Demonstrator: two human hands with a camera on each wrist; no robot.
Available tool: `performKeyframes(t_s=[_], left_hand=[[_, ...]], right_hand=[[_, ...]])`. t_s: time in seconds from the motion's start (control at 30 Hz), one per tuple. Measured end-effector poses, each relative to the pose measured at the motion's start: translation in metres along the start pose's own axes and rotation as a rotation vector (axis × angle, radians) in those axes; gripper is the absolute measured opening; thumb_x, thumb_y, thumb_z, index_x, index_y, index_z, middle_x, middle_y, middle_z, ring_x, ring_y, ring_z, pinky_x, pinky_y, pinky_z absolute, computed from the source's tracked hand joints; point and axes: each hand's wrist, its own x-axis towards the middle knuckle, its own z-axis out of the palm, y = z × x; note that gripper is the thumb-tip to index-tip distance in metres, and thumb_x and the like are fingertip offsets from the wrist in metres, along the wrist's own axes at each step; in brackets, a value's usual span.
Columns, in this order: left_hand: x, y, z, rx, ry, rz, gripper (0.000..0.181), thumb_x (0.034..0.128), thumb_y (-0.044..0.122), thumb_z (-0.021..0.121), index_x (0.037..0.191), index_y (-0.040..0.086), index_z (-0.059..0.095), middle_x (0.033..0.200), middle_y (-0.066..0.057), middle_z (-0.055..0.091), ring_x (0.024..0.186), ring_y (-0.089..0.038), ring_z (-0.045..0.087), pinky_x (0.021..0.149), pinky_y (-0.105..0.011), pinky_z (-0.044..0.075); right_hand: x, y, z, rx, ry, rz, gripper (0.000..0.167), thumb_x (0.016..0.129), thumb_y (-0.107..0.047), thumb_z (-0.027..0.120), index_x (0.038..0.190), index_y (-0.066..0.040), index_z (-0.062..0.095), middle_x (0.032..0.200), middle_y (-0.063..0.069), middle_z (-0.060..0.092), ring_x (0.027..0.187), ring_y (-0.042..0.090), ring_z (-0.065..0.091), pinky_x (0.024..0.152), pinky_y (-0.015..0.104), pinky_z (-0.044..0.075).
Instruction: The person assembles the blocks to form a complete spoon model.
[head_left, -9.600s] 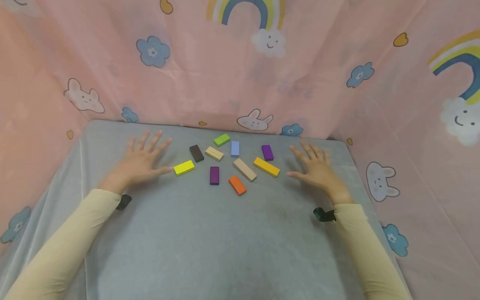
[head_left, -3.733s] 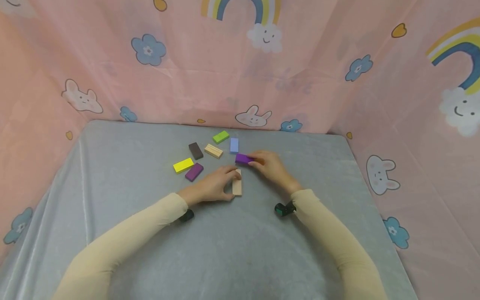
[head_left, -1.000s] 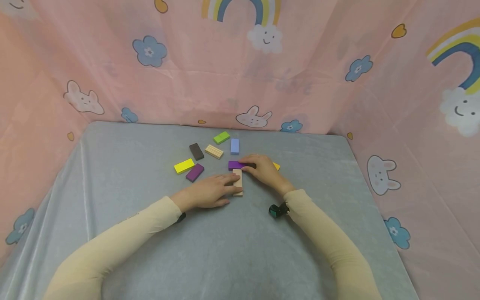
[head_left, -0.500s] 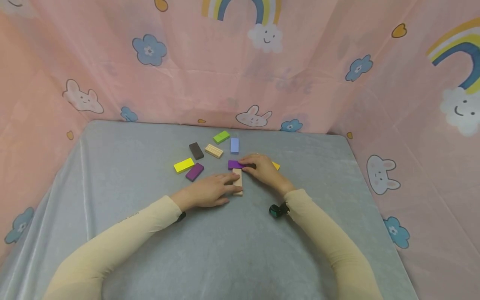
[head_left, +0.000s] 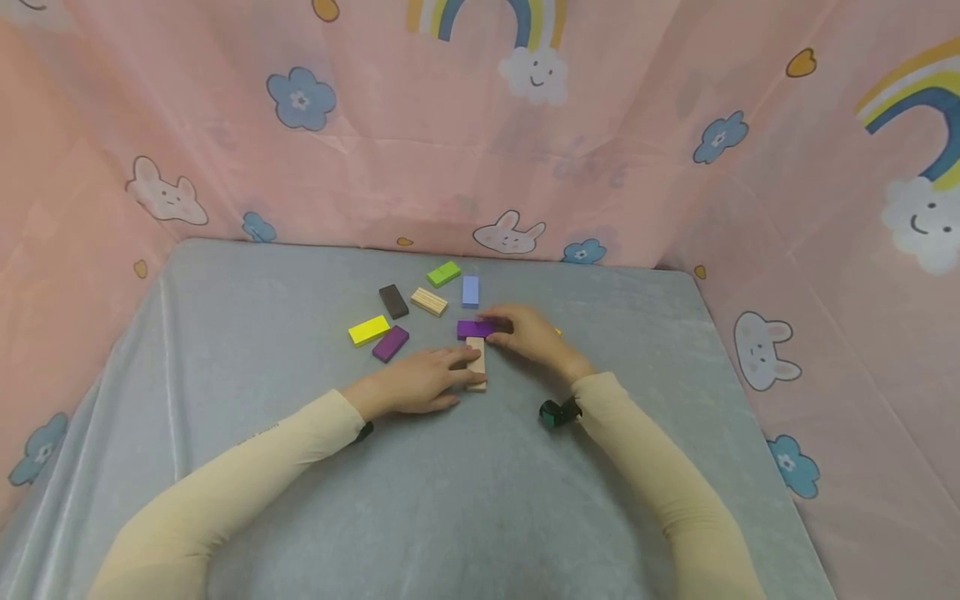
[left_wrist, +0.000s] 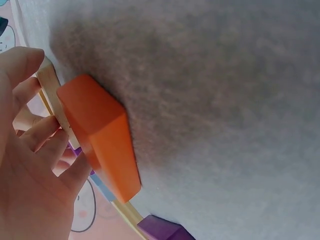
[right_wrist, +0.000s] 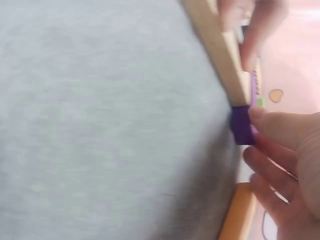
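Observation:
Fingers of the left hand (head_left: 420, 382) lie spread over a plain wooden block (head_left: 477, 365), touching it. In the left wrist view an orange block (left_wrist: 100, 130) stands beside that hand (left_wrist: 32, 165); the head view hides it. At the wooden block's far end, a purple block (head_left: 472, 330) lies crosswise, forming a T. The right hand (head_left: 528, 333) pinches the purple block's right end between thumb and fingers. In the right wrist view, the thumb of this hand (right_wrist: 295, 165) touches the purple block (right_wrist: 242, 125), whose side meets the wooden block (right_wrist: 220, 55).
Left of the hands lie yellow (head_left: 369, 331), dark purple (head_left: 391, 343) and dark brown (head_left: 393, 301) blocks. Farther back are striped wooden (head_left: 429, 302), green (head_left: 444, 274) and light blue (head_left: 470, 292) blocks. An orange-yellow block (right_wrist: 241, 212) lies beyond the right hand. A patterned curtain borders the cloth.
Since the oldest frame, both hands have come inward, the wooden block has been straightened and the purple one brought crosswise to its end. In the last second, the right hand has shifted slightly.

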Motion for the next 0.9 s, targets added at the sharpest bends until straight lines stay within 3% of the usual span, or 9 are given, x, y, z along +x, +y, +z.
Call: performKeyframes(t_s=[0.23,0.57,0.9], left_hand=[[0.001,0.0,0.0,-0.013,-0.012,0.001,0.052,0.0982,0.03,0.06,0.148,0.024,0.046,0.162,-0.011,0.033,0.148,-0.031,0.036,0.118,-0.05,0.036],[0.0,-0.001,-0.002,-0.03,-0.009,0.008,0.052,0.0977,0.028,0.061,0.148,0.023,0.048,0.161,-0.011,0.034,0.147,-0.031,0.037,0.118,-0.049,0.037],[0.0,0.0,-0.004,-0.024,-0.011,0.008,0.052,0.0973,0.03,0.062,0.147,0.023,0.048,0.16,-0.011,0.035,0.147,-0.03,0.038,0.118,-0.049,0.037]], right_hand=[[0.007,-0.002,-0.011,0.119,0.003,0.074,0.045,0.093,-0.015,0.068,0.137,-0.011,0.059,0.129,0.011,0.067,0.12,0.027,0.062,0.106,0.046,0.048],[0.024,0.003,-0.015,0.143,0.081,0.096,0.048,0.092,-0.02,0.07,0.137,-0.01,0.058,0.13,0.012,0.066,0.121,0.027,0.06,0.105,0.045,0.049],[0.038,0.014,-0.011,0.16,0.121,0.139,0.057,0.09,-0.028,0.073,0.141,-0.013,0.054,0.142,0.009,0.059,0.132,0.027,0.054,0.113,0.045,0.043]])
